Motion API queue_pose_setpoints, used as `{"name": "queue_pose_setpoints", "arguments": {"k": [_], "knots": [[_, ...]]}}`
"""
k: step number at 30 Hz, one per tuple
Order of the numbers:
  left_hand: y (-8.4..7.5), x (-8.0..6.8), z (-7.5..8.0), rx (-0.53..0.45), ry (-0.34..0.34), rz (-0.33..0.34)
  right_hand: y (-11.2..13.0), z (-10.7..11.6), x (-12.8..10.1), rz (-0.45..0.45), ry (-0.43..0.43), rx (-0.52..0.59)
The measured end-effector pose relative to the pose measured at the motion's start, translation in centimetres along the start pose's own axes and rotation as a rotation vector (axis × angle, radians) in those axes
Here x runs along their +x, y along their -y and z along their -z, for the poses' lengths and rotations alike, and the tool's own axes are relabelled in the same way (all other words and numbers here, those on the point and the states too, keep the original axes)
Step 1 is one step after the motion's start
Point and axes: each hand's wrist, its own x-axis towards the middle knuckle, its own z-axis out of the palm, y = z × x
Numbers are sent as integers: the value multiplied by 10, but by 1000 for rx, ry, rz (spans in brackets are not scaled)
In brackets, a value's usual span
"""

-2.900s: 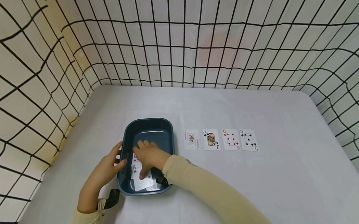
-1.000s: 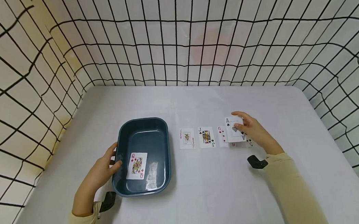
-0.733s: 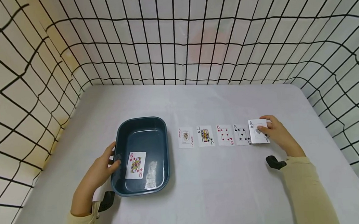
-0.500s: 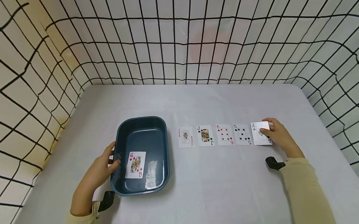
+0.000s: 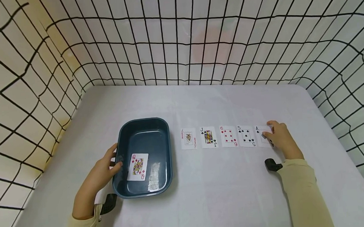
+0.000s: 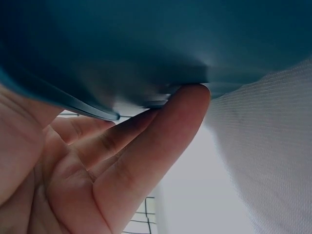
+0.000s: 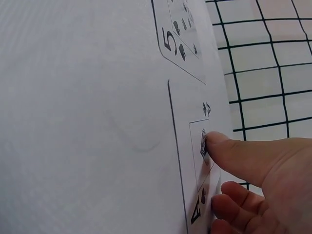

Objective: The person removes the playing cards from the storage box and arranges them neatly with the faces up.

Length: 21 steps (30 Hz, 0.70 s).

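My left hand [image 5: 102, 174] grips the left rim of a dark blue tray [image 5: 143, 121], thumb on the rim and fingers against the outer wall [image 6: 146, 44]. A queen of diamonds [image 5: 137, 167] lies face up inside it. To the right of the tray runs a row of face-up cards: joker [image 5: 188, 138], jack [image 5: 209, 137], 6 of diamonds [image 5: 228, 136], 5 of spades [image 5: 246, 136] and ace of spades [image 5: 259, 140]. My right hand [image 5: 278, 138] holds the ace flat on the table, thumb [image 7: 229, 158] on its face and fingers curled at its right edge.
The white table [image 5: 221, 194] is fenced on three sides by white walls with black netting [image 5: 177, 41]. The right table edge lies a short way beyond my right hand.
My right hand took the ace of spades out of the tray, carried it right past the row and laid it down beside the 5 of spades. The left hand stayed on the tray.
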Motion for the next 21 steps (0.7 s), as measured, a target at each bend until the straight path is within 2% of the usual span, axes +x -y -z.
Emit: {"name": "queue_pose_setpoints", "arguments": {"k": [7, 13, 16, 21], "knots": [[1, 0, 1, 2, -5, 5, 5, -1, 1, -3, -12, 12], [1, 2, 0, 1, -1, 3, 8, 0, -3, 29, -97, 70], [1, 1, -1, -6, -2, 11, 21, -1, -2, 76, -125, 87], [3, 1, -1, -6, -15, -11, 56, -9, 2, 150, -110, 109]]}}
